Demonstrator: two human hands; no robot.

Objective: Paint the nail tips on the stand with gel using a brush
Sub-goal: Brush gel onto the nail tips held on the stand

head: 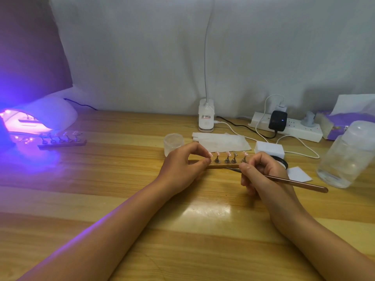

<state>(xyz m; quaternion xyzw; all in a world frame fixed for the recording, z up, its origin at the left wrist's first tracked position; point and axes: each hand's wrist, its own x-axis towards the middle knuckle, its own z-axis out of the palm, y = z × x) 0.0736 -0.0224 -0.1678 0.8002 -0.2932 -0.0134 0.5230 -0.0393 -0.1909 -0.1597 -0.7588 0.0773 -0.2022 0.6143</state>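
Observation:
A wooden stand [224,165] lies at the table's middle, carrying several small metal holders with pinkish nail tips [228,154] on top. My left hand [182,165] pinches the leftmost holder at the stand's left end with thumb and forefinger. My right hand [257,169] grips a copper-coloured brush [294,181] like a pen, its dark bristle end pointing left along the stand's front edge. A dark round gel jar [284,161] sits partly hidden behind my right hand.
A glowing UV lamp [36,120] stands far left with a second stand of nail tips [63,141] before it. Behind are a clear cup [173,144], wipes [222,141], a desk lamp base [206,116], a power strip [288,126], a white box [269,149] and a large plastic jar [347,157].

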